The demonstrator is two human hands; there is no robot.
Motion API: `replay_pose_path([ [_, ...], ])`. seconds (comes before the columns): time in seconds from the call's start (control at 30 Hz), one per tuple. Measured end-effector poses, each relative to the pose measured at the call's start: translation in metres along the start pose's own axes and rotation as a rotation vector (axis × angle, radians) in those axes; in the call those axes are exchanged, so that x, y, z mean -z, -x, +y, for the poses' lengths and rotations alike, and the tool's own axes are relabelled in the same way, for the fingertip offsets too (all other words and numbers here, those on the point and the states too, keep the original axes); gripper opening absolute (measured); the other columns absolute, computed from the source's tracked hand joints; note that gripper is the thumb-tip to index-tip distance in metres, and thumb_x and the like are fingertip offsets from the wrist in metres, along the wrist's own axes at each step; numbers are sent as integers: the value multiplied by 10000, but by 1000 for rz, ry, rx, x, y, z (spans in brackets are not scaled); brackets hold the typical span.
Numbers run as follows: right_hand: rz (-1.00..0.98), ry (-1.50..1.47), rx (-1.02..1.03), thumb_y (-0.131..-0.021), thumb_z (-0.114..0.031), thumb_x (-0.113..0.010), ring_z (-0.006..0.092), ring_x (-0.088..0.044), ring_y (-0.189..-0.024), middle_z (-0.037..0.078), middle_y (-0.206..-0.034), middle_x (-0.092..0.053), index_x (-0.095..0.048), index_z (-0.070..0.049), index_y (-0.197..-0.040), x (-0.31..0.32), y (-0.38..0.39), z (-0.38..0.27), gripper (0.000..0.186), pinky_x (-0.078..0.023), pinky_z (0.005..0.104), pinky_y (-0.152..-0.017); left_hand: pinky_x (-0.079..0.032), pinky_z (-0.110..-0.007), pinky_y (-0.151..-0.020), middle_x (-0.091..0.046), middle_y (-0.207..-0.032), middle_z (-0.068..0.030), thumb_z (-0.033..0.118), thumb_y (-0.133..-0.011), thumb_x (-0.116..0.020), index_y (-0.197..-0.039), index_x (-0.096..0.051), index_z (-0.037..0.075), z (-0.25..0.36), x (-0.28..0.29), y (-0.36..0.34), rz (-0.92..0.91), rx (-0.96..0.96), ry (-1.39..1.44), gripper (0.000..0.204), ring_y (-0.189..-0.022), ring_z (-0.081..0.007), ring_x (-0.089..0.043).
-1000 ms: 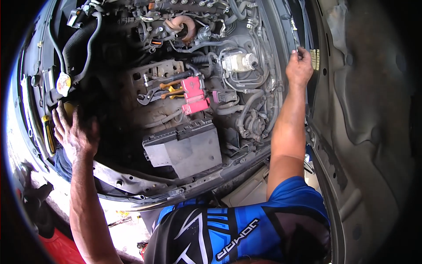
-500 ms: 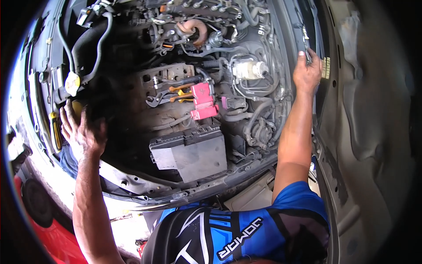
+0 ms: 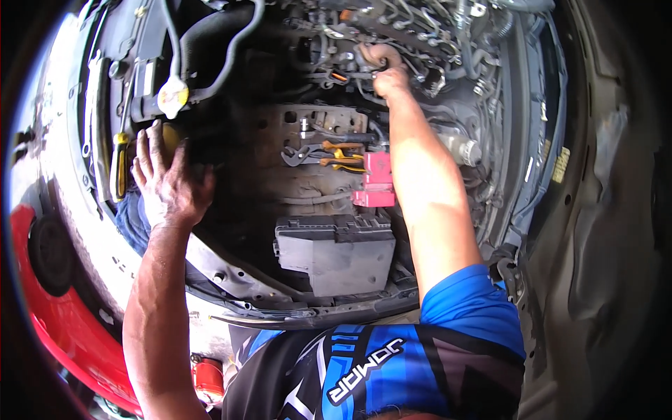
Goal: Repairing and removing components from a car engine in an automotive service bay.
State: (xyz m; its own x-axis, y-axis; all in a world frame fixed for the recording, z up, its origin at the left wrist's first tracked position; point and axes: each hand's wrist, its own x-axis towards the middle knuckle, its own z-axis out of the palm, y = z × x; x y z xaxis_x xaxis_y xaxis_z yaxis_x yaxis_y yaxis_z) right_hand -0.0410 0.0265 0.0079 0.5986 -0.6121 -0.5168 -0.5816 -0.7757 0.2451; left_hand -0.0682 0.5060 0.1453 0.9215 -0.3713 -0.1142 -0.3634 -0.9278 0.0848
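- Person's L hand is lying at 9 o'clock in the engine bay, palm down, fingers splayed.
- Yellow rounded part is showing btwn thumb side & fingers, approx. 12 o'clock of that hand; contact unclear.
- Screwdriver w/ yellow-and-black handle is lying just beside, btwn 9 & 10 o'clock; crumpled dark-blue cloth is sitting btwn 7 & 8.
- R hand is sitting at 1 o'clock, fingers curled mostly out of sight; can't tell if it's gripping anything.
- Curved copper-brown pipe is running right by R hand, at its 12 o'clock.
- Red plastic cover is sitting at R hand's 6 o'clock, partly behind the forearm.
- Metal pliers w/ orange handles are lying near the cover, at its 10 o'clock.
- Dark-grey plastic box is sitting below centre, 6 o'clock.
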Motion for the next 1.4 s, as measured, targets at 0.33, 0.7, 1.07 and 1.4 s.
replay_pose_path([
  [0.33, -120, 517, 197, -834, -277, -689, 177, -691, -1069, 40, -1101, -753, -755, -87, -1098, 38, -11, 18, 331, -489, 331, -925, -245, -656, -1124, -265, -1587, -190, 411, -803, -724, -1306, -608, 136, -3, -6, -1, 29, -30, 60, 585, -1482, -446, -197],
  [0.7, 17, -63, -106, -810, -36, -638, 167, -717, -799, 76, -907, -752, -725, 20, -996, 12, -46, 61, 213, -546, 307, -713, -205, -647, -1153, -228, -1610, -184, 401, -805, -717, -1328, -600, 147, -1, 1, -7, -25, -25, 120, 593, -1503, -429, -162],
  [1.07, 138, -924, -391, -913, -132, -673, 229, -665, -669, 195, -1004, -645, -478, 34, -1226, 39, 32, 30, 404, -518, 322, -452, -189, -643, -1161, -210, -1616, -181, 417, -829, -697, -1340, -586, 151, -1, 8, -5, -79, 0, 115, 586, -1508, -423, -143],
  [1.4, 485, -525, 110, -867, -303, -726, 437, -661, -1018, 274, -1062, -675, -558, 11, -1125, 78, 190, 25, 440, -519, 485, -880, -205, -628, -1158, -228, -1610, -173, 439, -837, -692, -1336, -588, 161, -1, 3, -2, -46, -7, 77, 580, -1507, -410, -145],
])
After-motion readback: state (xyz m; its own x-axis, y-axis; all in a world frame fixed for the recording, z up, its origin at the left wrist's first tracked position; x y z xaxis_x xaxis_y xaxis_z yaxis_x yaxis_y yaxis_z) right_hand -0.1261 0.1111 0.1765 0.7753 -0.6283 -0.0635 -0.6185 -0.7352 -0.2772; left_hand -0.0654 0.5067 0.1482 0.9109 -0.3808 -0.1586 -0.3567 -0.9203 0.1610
